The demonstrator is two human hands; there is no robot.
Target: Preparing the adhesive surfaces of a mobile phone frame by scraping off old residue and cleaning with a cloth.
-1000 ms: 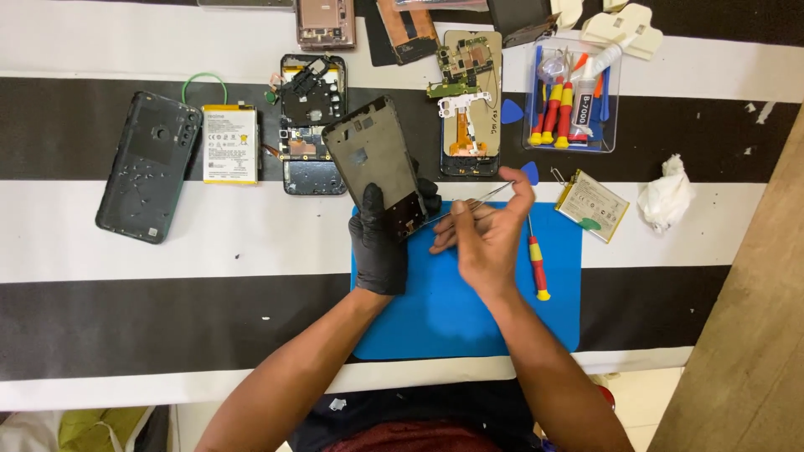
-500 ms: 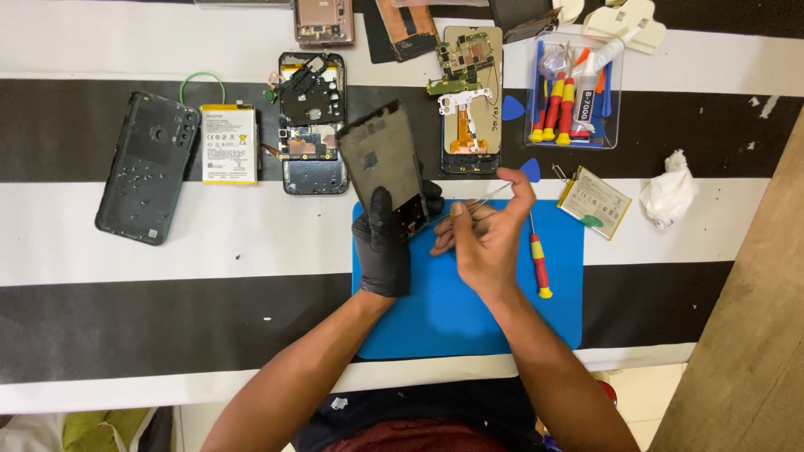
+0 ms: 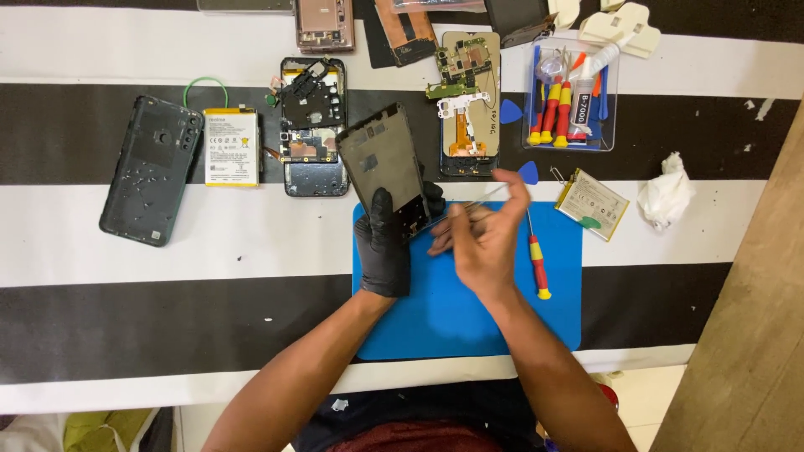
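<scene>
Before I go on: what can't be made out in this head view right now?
- Lower end of the phone frame: covered by the gloved left hand.
- Thin tool in the right hand: blurred, kind unclear.
- Phone parts at the top edge: cut off by the frame.
- Tools in the clear tray: too small to tell apart.

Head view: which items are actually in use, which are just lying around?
In use: left hand in black glove gripping phone frame; right hand holding tweezers; blue mat.
Lying about: back cover, battery, screwdriver, tool tray, crumpled tissue.
</scene>
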